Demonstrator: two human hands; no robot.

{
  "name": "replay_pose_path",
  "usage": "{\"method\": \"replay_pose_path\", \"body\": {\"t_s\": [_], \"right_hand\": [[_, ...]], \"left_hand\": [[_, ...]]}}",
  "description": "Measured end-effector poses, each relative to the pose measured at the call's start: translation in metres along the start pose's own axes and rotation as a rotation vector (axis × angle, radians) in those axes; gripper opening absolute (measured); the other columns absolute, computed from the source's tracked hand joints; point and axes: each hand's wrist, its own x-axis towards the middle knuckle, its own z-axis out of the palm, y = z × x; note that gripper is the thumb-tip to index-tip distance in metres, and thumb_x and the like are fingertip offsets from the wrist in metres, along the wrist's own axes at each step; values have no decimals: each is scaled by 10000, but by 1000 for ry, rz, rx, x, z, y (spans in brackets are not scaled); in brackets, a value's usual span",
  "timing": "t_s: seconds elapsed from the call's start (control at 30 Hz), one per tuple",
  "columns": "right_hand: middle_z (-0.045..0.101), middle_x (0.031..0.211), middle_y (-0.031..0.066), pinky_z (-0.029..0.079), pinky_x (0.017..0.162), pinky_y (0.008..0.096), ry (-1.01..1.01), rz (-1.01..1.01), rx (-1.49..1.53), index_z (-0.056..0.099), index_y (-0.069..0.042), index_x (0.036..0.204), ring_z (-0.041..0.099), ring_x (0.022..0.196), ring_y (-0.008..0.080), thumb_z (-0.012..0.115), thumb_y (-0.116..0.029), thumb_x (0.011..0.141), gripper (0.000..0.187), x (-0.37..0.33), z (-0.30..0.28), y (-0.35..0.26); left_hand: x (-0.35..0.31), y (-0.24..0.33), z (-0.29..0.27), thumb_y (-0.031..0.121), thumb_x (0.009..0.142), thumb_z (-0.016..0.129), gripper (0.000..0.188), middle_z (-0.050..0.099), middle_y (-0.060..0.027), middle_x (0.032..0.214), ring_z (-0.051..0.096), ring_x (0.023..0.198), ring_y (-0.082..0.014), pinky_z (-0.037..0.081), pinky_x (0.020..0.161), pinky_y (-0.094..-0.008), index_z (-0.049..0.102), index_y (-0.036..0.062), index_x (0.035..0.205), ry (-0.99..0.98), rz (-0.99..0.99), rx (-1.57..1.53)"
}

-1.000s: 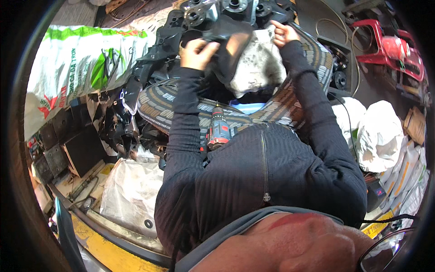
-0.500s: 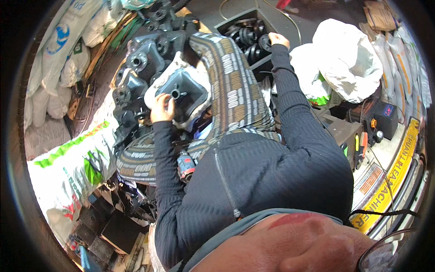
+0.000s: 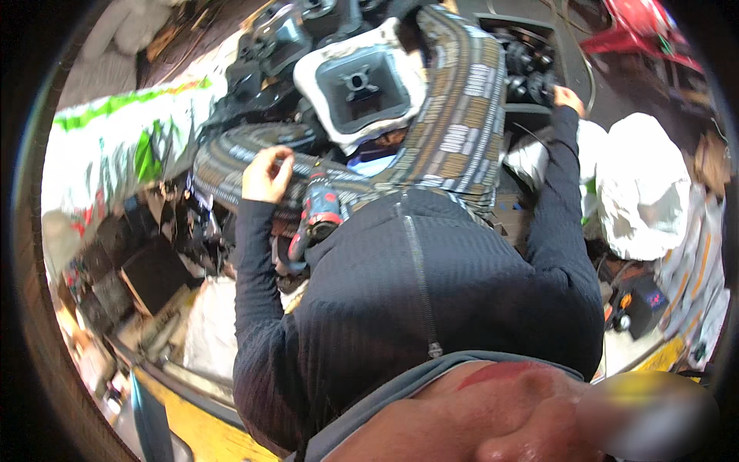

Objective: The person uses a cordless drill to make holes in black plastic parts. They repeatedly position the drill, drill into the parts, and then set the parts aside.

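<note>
My left hand [image 3: 268, 175] is raised above my left leg, beside a blue-and-red cordless drill [image 3: 322, 206] that rests against my lap with its tip upward. The fingers of this hand are curled together; what they hold, if anything, does not show. Between my legs sits a dark square hollow housing [image 3: 362, 112] with a round hub at its centre, surrounded by a white padded wrap [image 3: 312, 86]. My right hand [image 3: 568, 100] reaches far right to the edge of a dark bin [image 3: 568, 58], its fingers closed on one of the black round parts [image 3: 531, 65].
More dark housings [image 3: 281, 46] are piled beyond my left leg. A white-and-green sack [image 3: 123, 138] lies at left, and a white bag [image 3: 643, 185] stands at right. Dark blocks [image 3: 154, 269] are at lower left. Something red [image 3: 639, 31] is at far right.
My left hand has left the square housing and come back beside the drill. My right hand stays at the bin of black parts. The whole view has shifted, moving the scene rightward.
</note>
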Motion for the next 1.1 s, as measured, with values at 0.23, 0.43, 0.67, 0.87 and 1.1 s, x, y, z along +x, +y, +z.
{"method": "replay_pose_path", "body": {"t_s": [0.23, 0.43, 0.67, 0.87, 1.1], "right_hand": [[655, 860, 73, 497, 692, 278, 58, -1128, 449, 662, -106, 919, 638, 763, 189, 608, -237, 820, 173, -152, -56, -164], [589, 758, 56, 481, 554, 347, -185, -1595, -86, 582, -101, 821, 601, 673, 237, 568, -247, 805, 147, -256, 26, -271], [608, 856, 105, 493, 618, 395, -340, -1618, -154, 561, -71, 882, 620, 775, 274, 489, -215, 841, 167, -253, 52, -277], [602, 875, 91, 494, 631, 388, -352, -1651, -224, 570, -78, 882, 619, 795, 265, 482, -188, 838, 147, -249, 47, -275], [585, 861, 79, 478, 574, 348, -290, -1621, -189, 593, -126, 951, 616, 733, 216, 500, -240, 843, 183, -243, 49, -275]], "left_hand": [[-92, 7, 12, 225, 610, 688, 703, 504, -177, 1021, 514, 959, -348, 440, 810, -382, 399, 26, 1219, -353, -52, 265], [-102, 14, 38, 211, 629, 657, 779, 507, -158, 1033, 544, 902, -337, 463, 753, -395, 316, 52, 1311, -170, -262, 379], [-100, 0, 18, 166, 669, 721, 646, 575, -112, 1081, 605, 902, -239, 473, 779, -315, 427, 33, 1228, 84, -100, 5], [-89, -1, -5, 73, 679, 722, 496, 612, -110, 939, 594, 859, -189, 485, 732, -312, 491, -26, 1106, -27, -297, -286], [-56, 27, -27, 82, 714, 716, 376, 621, -100, 829, 604, 637, -160, 485, 574, -268, 539, -41, 1023, 59, -375, -721]]}}
